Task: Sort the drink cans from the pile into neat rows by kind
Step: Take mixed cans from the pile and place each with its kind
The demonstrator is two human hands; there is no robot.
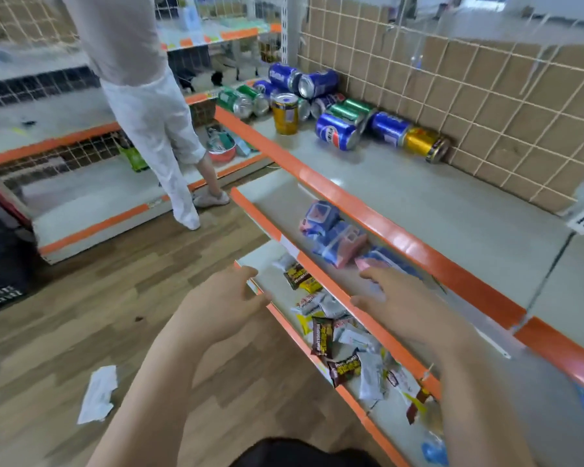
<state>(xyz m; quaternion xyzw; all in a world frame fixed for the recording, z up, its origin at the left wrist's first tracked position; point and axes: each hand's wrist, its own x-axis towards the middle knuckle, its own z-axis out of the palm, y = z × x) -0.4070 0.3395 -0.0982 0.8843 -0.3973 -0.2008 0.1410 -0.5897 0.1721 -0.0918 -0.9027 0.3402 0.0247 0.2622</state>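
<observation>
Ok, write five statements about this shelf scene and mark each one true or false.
1. The drink cans stand in neat rows. False: they lie in a jumbled pile at the far end of the top shelf.
2. One gold can stands upright. True.
3. The right hand grips a blue can. False: it holds nothing and is well short of the pile.
4. Snack packets lie on the lowest shelf. True.
5. The left hand holds a green can. False: it holds nothing.
</observation>
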